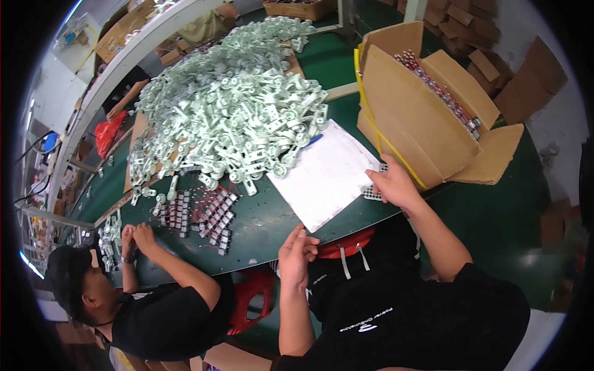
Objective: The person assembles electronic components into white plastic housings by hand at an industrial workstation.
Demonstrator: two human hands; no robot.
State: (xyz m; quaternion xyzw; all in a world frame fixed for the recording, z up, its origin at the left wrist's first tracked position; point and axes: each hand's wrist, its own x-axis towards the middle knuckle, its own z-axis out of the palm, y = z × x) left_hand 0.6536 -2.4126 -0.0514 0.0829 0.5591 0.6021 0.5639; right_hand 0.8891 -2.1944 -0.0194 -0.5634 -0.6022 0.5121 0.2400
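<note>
A white sheet of paper point(328, 176) lies on the green table in front of me, and a blue pen point(314, 141) sits at its far edge. My right hand point(396, 184) is closed on a small white sheet with rows of dark dots point(372, 192), at the paper's right edge. Most of that small sheet is hidden beneath the hand. By the table's near edge, just below the paper's closest corner, my left hand point(297, 255) hovers with loosely bent fingers apart and nothing visible in them.
A big heap of pale green plastic parts point(241, 117) covers the table's far left. Small motors with red wires point(216, 216) lie in rows before it. An open cardboard box point(414, 105) of wired parts stands right. A co-worker point(148, 309) sits left, handling parts.
</note>
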